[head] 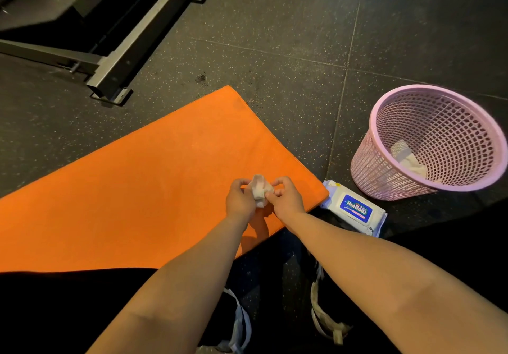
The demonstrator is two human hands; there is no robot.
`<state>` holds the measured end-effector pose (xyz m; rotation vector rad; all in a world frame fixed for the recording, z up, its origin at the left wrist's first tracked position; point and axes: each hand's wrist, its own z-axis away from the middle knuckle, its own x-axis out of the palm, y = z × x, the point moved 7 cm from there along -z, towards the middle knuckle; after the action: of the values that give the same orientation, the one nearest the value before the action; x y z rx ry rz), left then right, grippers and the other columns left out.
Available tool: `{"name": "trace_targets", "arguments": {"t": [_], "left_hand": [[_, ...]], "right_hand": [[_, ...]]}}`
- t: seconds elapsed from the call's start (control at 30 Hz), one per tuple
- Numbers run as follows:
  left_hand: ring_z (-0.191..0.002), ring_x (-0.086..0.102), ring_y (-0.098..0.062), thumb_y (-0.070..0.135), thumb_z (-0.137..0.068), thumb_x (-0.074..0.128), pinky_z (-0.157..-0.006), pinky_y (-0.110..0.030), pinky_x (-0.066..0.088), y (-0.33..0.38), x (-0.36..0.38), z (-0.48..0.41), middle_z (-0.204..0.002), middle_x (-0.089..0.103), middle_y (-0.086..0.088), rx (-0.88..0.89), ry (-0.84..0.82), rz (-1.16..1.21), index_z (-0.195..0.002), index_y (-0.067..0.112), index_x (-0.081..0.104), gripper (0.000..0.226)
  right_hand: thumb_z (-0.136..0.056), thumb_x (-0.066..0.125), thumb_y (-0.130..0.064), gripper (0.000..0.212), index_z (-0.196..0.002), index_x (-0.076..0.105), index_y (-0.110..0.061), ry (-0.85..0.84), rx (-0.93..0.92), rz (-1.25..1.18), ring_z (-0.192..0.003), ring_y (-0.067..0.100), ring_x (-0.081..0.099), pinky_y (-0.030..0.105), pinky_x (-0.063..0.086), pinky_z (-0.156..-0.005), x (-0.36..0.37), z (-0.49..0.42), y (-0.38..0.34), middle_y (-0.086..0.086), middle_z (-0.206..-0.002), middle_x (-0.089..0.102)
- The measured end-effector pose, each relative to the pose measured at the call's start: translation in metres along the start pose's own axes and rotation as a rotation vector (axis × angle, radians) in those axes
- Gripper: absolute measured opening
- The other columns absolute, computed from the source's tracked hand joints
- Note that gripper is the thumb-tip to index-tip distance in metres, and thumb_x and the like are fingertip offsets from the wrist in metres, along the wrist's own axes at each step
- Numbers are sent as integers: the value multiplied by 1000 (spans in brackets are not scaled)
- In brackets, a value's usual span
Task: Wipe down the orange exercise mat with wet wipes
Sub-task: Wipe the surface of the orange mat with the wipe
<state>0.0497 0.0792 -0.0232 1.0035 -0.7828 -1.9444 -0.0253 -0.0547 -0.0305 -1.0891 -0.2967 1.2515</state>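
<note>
**A:** Surface first. We log a dark speckled rubber floor [288,37], laid in large tiles with visible seams. Beyond the far long edge of the orange mat [151,183], a grey metal equipment frame [137,37] rests on the floor.

**B:** Mat orientation?

**A:** Flat on the floor. Its long axis runs diagonally, from the left edge of view to a short end facing the pink basket [368,167]. A wipe pack [354,208] lies just beside the mat's near right corner. A crumpled wipe [406,158] lies inside the basket.

**B:** Hands?

**A:** We note the left hand [239,199] and right hand [287,199] over that same corner. Their fingers are curled, and both pinch one bunched wet wipe [259,189] between thumb and fingertips. Whether the wipe touches the mat, we cannot tell.
</note>
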Motion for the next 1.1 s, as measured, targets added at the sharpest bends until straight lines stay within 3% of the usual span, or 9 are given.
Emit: {"name": "trace_targets", "arguments": {"t": [0.17,0.27,0.37,0.43,0.53,0.63,0.87,0.97,1.1], "left_hand": [[-56,37,-19,22,-107,40,-53,-32,28,-8,-1,-3,-74,48,-5,-104,5,90,-122,25,45,16],[-73,53,-24,32,-105,47,-62,-37,41,0,4,2,-92,57,-6,-90,-63,163,-125,26,41,22],[-98,63,-32,34,-99,62,-85,-51,52,2,8,7,-112,58,-11,-92,-140,196,-126,27,40,36],[-100,64,-34,22,-96,68,-85,-53,53,1,8,8,-116,60,-12,-78,-145,170,-122,25,45,35],[-99,64,-29,6,-95,65,-76,-42,54,0,8,6,-120,61,-8,-54,-121,165,-112,19,56,23],[-110,62,-27,11,-99,62,-87,-44,54,-2,11,4,-125,62,-5,-57,-151,142,-111,16,63,13],[-75,67,-28,28,-105,48,-66,-41,55,-6,1,-2,-96,71,-13,-101,7,77,-107,11,65,24],[-70,64,-22,28,-107,44,-76,-43,58,-7,2,-2,-100,69,-11,-140,2,202,-115,12,58,23],[-90,67,-27,37,-102,56,-89,-52,57,-7,13,2,-110,64,-8,-177,-120,293,-124,22,51,27]], "right_hand": [[-102,48,-18,22,-97,44,-39,-7,9,20,-81,26,64,45,55,-70,5,-2,1,5,-93,66],[-101,49,-27,14,-98,46,-41,0,47,-20,-88,27,66,50,57,-80,6,-3,3,4,-96,66],[-102,52,-24,10,-102,50,-33,9,44,-32,-82,21,61,41,53,-70,3,-4,0,0,-92,62],[-101,53,-17,13,-101,50,-30,12,49,-32,-79,19,58,35,47,-65,2,-6,2,-3,-88,58],[-100,53,-16,16,-99,53,-32,17,86,-82,-87,24,64,41,55,-72,2,-6,3,-1,-95,60],[-100,59,-27,10,-107,55,-33,-28,94,-165,-94,27,67,45,56,-79,6,-6,2,3,-105,66],[-100,51,-11,20,-101,53,-31,39,68,-47,-86,23,62,39,52,-71,-3,-7,1,3,-97,62],[-103,45,-13,24,-97,52,-35,73,33,46,-93,25,62,44,54,-79,-7,-7,-1,4,-107,61],[-104,44,-20,18,-102,56,-33,42,26,94,-95,22,59,40,51,-81,-3,-6,1,1,-113,61]]}}
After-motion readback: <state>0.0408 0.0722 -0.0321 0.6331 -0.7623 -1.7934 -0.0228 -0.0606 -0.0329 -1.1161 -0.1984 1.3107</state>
